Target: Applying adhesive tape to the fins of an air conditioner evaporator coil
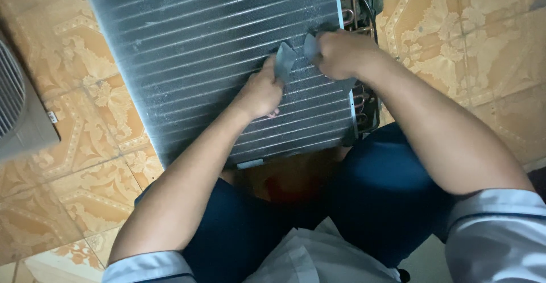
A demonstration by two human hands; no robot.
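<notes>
The finned heat-exchanger coil (227,50) lies flat on the tiled floor (74,169), directly in front of the person's knees, its long side running away from the camera at a slight angle. Its face is grey metal with fine, close-set fins crossed by evenly spaced horizontal tube lines; pale dusty patches show across the upper area. A bright metal end plate borders the right edge, and copper return bends (348,1) project beyond it.

The left hand (260,92) rests on the lower middle of the coil face, fingers closed around a small grey flat piece (284,61) that stands up from the fins. The right hand (341,53) is clenched near the right edge of the coil, gripping a second grey piece (310,47) just beside the first. The two pieces are near each other; whether they touch cannot be told.

A grey louvred cover (20,109) lies on the floor at the left, well apart from the coil.
</notes>
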